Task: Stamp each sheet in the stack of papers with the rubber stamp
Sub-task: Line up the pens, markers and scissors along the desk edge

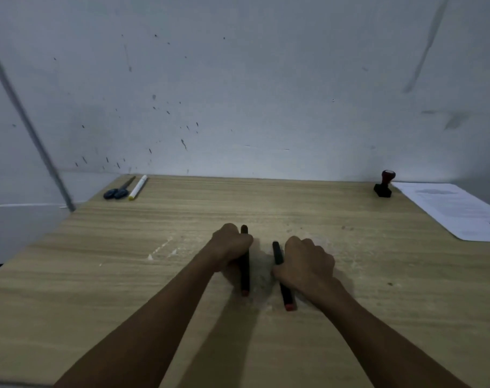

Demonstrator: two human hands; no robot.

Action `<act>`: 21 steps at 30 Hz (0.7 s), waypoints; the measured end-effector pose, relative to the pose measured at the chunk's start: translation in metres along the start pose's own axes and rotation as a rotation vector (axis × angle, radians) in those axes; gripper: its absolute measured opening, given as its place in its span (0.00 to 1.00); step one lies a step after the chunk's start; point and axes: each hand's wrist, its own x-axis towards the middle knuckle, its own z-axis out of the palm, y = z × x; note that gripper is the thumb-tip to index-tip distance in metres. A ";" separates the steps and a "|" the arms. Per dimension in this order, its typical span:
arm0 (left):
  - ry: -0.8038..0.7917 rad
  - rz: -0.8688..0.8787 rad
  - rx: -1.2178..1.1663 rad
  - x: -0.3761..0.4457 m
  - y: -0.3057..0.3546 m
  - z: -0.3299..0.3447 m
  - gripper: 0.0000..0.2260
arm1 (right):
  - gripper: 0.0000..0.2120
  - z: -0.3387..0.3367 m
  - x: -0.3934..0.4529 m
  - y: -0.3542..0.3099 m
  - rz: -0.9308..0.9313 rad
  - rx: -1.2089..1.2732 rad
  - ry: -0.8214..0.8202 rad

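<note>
Both grips are closed: a black marker (245,264) with a red end is held in the curled left hand (231,245), and a second marker (283,278) of the same kind is held in the right hand (308,264), low over the tabletop (126,261). Stamp (384,184) is seen upright at the far right edge, just beside the papers (456,210). Scissors (119,190) and a white pen (138,187) are laid at the far left.
</note>
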 end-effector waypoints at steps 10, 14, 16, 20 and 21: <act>0.062 -0.126 -0.344 0.004 -0.036 -0.062 0.07 | 0.13 0.010 0.027 -0.030 0.029 0.265 0.013; 0.157 -0.136 -0.349 0.017 -0.050 -0.095 0.08 | 0.13 0.018 0.048 -0.065 -0.003 0.366 -0.013; 0.213 -0.158 -0.343 0.031 -0.059 -0.113 0.08 | 0.12 0.022 0.059 -0.085 -0.023 0.402 -0.028; 0.321 -0.097 -0.278 0.067 -0.078 -0.145 0.08 | 0.11 0.037 0.090 -0.128 -0.056 0.434 -0.043; 0.362 -0.076 -0.224 0.076 -0.082 -0.151 0.09 | 0.11 0.041 0.098 -0.138 -0.065 0.445 -0.047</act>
